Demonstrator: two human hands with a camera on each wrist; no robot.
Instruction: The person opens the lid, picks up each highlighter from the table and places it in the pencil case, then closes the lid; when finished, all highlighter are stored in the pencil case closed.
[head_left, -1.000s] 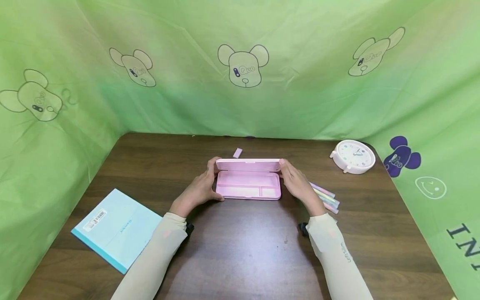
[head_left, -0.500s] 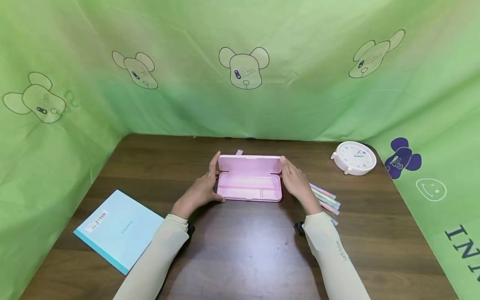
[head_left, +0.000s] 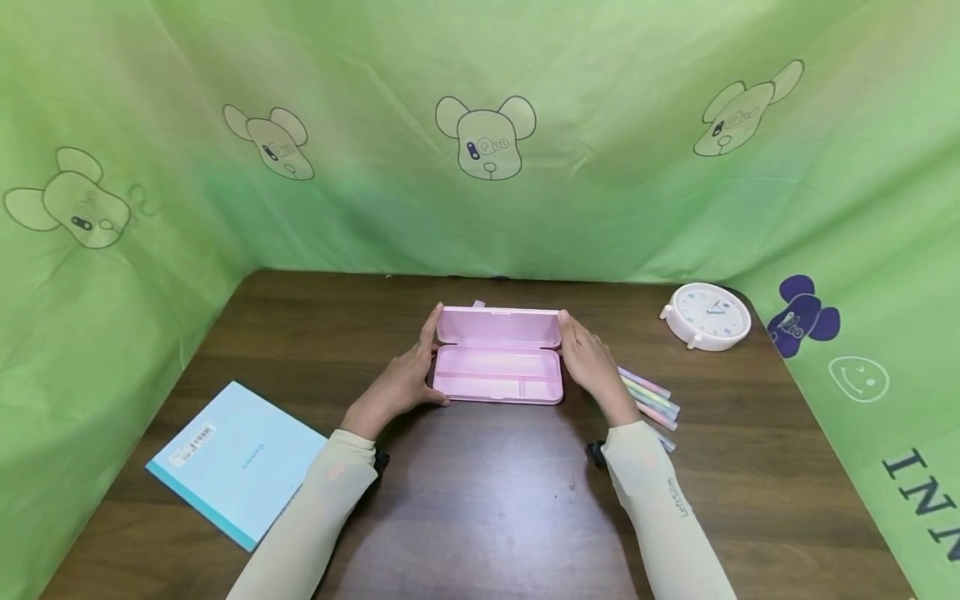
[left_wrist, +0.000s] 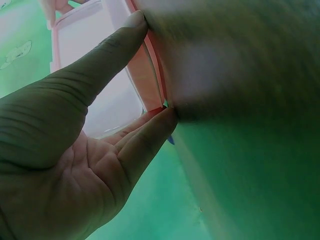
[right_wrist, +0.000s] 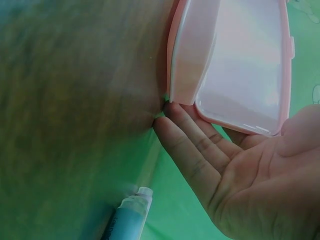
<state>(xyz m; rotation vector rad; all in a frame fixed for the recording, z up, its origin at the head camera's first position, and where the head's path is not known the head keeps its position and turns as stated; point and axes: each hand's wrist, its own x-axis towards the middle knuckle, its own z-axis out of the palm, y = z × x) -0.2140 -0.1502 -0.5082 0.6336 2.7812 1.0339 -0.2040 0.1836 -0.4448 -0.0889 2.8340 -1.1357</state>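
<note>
A pink pencil case point(head_left: 480, 389) lies on the table with its lid point(head_left: 498, 327) raised; inside are bare compartments split by thin dividers. My left hand point(head_left: 397, 385) grips the case's left end, thumb at the front corner and fingers along the side, as the left wrist view also shows. At the right end my right hand point(head_left: 595, 367) holds the lid's edge with the thumb, while in the right wrist view its fingers point(right_wrist: 192, 155) reach low beside the case. Behind the lid, a small lilac block point(head_left: 478, 303) is mostly hidden.
Several pastel highlighter-like pens point(head_left: 652, 396) lie right of the right hand, partly behind the sleeve. A white round clock point(head_left: 707, 315) lies at the back right. A light-blue notebook point(head_left: 240, 458) is at the left, partly under the left forearm. Green printed cloth point(head_left: 487, 217) surrounds the wooden table.
The lid has swung further open, its top edge rising in view and covering more of the lilac block. Both hands stay at the case's ends; the right forearm has shifted slightly left.
</note>
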